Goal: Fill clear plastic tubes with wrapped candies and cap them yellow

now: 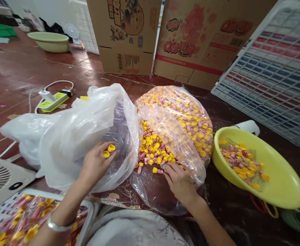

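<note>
My left hand [98, 162] is closed on yellow-capped tubes [111, 148], small ones whose yellow ends show at the fingertips. It is at the open mouth of a white plastic bag [60, 143]. To the right lies a clear plastic bag [175, 131] full of the same little tubes, pink-and-white with yellow cup-like caps. Some are spilling loose [153, 147] at its opening. There my right hand [180, 182] pinches the pink end of a single yellow-capped tube [157, 170]. Something greyish covers one of its fingertips.
At right, a yellow basin [283, 181] contains more tubes. A white crate [88, 208] with wrapped tubes stands at lower left, beside a white fan [3, 177]. Behind are a power strip [55, 100], cardboard boxes [129, 51] and a leaning white plastic grid [272, 75].
</note>
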Demonstrator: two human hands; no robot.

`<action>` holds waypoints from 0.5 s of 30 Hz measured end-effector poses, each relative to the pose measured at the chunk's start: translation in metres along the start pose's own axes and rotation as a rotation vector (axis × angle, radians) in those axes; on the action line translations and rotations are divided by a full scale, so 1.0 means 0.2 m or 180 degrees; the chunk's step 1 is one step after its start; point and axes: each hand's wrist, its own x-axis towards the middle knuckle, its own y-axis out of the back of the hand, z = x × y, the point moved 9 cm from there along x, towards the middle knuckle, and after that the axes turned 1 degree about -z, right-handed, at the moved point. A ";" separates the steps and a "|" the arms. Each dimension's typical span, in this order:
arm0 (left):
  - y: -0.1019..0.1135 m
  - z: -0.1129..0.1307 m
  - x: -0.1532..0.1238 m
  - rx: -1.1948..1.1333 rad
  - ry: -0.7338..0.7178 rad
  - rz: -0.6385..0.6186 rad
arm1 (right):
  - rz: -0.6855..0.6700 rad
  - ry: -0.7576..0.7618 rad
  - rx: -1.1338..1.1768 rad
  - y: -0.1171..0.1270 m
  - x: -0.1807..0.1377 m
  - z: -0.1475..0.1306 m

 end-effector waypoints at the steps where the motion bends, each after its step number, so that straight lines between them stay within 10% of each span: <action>1: -0.02 0.00 -0.04 -0.0637 0.0058 -0.0164 | -0.0067 0.0137 0.0006 -0.02 0.01 -0.03; 8: -0.30 0.14 -0.34 -0.3582 0.0879 -0.1491 | -0.0273 0.0237 0.0832 -0.14 0.06 -0.14; 12: -0.30 0.15 -0.43 -0.3474 0.0802 -0.1211 | -0.0074 -0.0569 0.2192 -0.12 0.08 -0.07; 15: -0.18 0.23 -0.44 -0.2898 -0.0185 -0.0645 | 0.0006 -0.1420 0.4195 -0.16 0.06 -0.07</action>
